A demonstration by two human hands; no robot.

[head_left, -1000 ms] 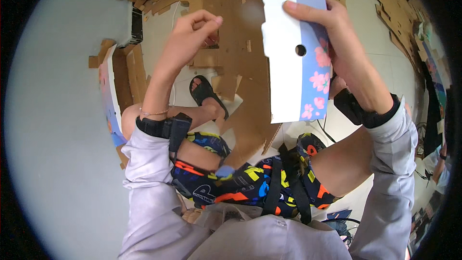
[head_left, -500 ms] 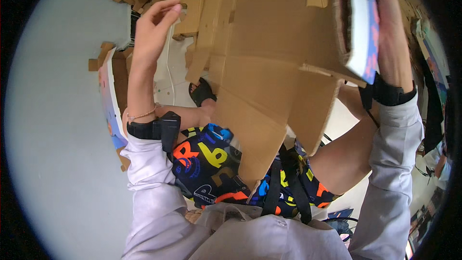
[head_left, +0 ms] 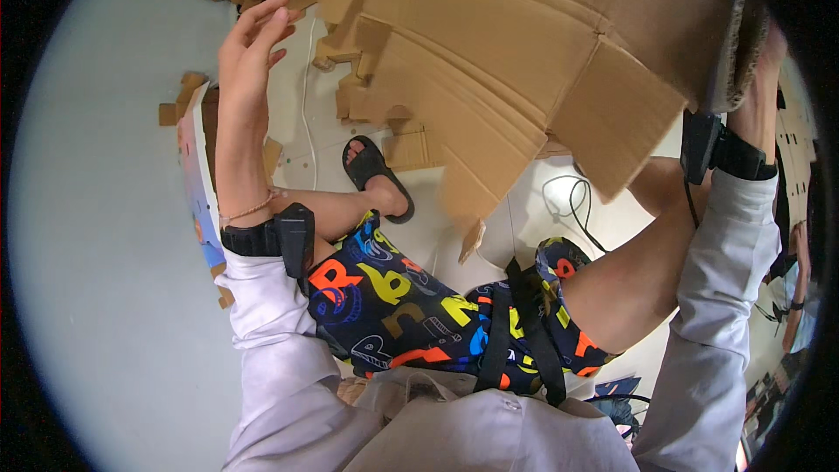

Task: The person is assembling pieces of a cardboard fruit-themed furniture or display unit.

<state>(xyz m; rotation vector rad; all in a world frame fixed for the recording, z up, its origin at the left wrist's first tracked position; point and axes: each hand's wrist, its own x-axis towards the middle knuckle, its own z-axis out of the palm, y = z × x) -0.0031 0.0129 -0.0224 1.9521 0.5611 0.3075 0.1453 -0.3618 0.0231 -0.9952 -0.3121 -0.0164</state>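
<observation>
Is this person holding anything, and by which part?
The right hand holds the large cardboard sheet by its folded right-hand edge, the grip mostly hidden; the left hand is empty.

Cardboard [head_left: 498, 44] shifted right, hands [head_left: 246, 59] wider apart

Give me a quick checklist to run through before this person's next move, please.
1. Right hand on the cardboard: ok, at its right edge.
2. Firm right grip: cannot tell, fingers mostly hidden.
3. Left hand free: ok, empty and apart from the cardboard.
4. Left sandal uncovered: ok, in plain view.
5. Black cord tidied away: not ok, loose near the right leg.
</observation>
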